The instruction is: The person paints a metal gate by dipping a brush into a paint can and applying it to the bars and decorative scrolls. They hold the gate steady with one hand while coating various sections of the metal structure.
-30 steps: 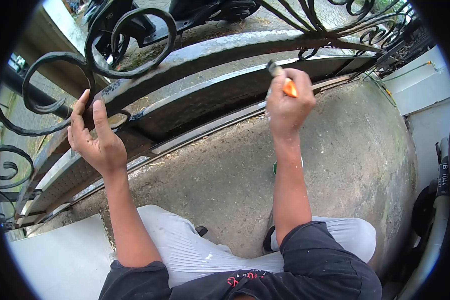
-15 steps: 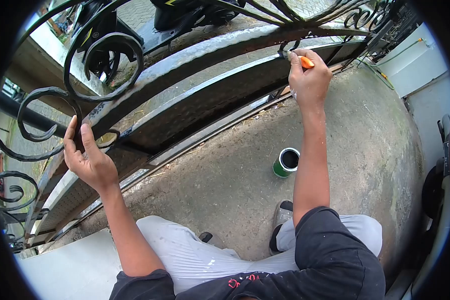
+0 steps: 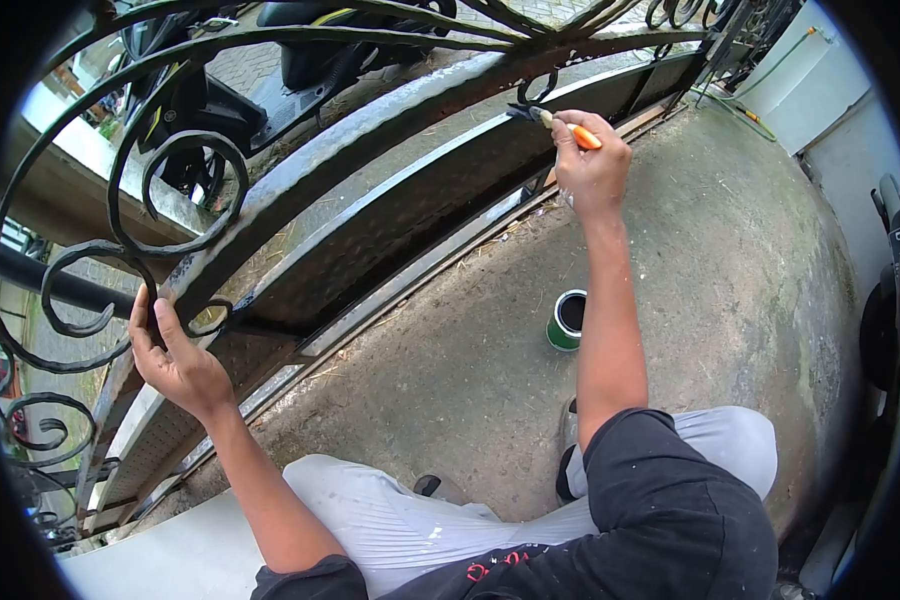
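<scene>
A paintbrush (image 3: 584, 137) with an orange handle is gripped in my right hand (image 3: 595, 180). Its dark, wet-looking bristles point left and lie at the lower rail, just below a small black scroll (image 3: 538, 88) of the metal gate (image 3: 315, 158). At the gate's left part, my left hand (image 3: 185, 375) has its thumb and index finger on either side of a curled black bar, with its other fingers partly hidden. A green paint can (image 3: 563, 337), open at the top and holding dark paint, stands on the floor left of my right forearm.
Beyond the gate stands a black motorcycle (image 3: 300, 65). A green hose (image 3: 755, 120) runs by the white wall at the right. My shoes rest on the concrete floor (image 3: 450, 370), and a dark wheeled object (image 3: 880, 330) is at the right edge.
My right hand and the paintbrush have shifted left along the gate, and the bristles now show below the small scroll. My left hand keeps its place on the bar; the camera view has shifted slightly.
</scene>
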Available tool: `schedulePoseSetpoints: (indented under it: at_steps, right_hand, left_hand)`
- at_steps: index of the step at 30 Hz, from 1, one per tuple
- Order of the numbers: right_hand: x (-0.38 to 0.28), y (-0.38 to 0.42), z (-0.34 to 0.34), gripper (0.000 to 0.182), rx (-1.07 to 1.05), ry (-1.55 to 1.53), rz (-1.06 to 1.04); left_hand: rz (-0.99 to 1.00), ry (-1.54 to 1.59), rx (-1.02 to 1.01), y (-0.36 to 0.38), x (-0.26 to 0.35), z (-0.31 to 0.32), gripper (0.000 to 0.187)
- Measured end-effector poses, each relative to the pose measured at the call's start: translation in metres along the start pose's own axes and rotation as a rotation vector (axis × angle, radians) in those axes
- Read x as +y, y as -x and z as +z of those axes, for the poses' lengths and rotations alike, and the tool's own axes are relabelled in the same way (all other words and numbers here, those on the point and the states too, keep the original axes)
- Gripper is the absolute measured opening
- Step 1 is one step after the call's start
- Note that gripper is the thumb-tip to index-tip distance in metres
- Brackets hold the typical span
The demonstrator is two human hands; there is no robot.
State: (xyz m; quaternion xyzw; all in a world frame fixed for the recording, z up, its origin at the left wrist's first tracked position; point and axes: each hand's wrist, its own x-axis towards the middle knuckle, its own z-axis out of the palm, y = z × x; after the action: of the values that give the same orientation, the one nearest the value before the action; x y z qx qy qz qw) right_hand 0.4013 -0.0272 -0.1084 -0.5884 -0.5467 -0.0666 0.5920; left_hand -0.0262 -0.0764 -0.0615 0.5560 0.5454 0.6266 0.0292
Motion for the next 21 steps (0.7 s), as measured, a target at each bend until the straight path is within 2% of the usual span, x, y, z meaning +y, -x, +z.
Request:
schedulePoseSetpoints:
  at_steps: [2,5,8,10,12,15,18,19,21]
  right_hand:
    - [-0.015,0.001,0.0,0.008,-0.042,0.045,-0.151]
    - [-0.028,0.013,0.006,0.008,-0.235,-0.059,-0.181]
    - [-0.024,0.008,-0.003,0.009,-0.346,-0.373,0.164]
    - [-0.02,-0.006,-0.01,0.009,-0.19,-0.154,-0.057]
    - [-0.021,-0.014,-0.009,0.009,-0.207,0.028,-0.156]
    - [-0.026,-0.007,-0.004,0.008,-0.411,-0.158,-0.066]
    - [-0.035,-0.005,-0.009,0.009,-0.374,-0.2,0.024]
    - [-0.034,-0.005,-0.007,0.008,-0.301,-0.149,0.009]
    - [-0.038,-0.004,-0.003,0.008,-0.296,-0.049,-0.092]
  left_hand:
    - [0.005,0.004,0.004,0.0,-0.001,0.001,0.032]
    - [-0.015,0.014,0.022,0.0,-0.003,0.003,0.032]
    - [-0.026,0.025,0.033,0.0,-0.007,0.003,0.032]
    - [-0.012,0.013,0.034,0.0,-0.006,0.003,0.031]
    - [0.002,-0.025,0.042,0.0,-0.005,0.003,0.031]
    - [0.03,-0.013,0.079,-0.002,-0.002,0.006,0.031]
    - [0.022,-0.023,0.088,-0.001,-0.001,0.006,0.03]
    - [0.021,-0.018,0.086,-0.001,-0.002,0.006,0.03]
    - [0.032,-0.047,0.085,-0.001,-0.002,0.005,0.031]
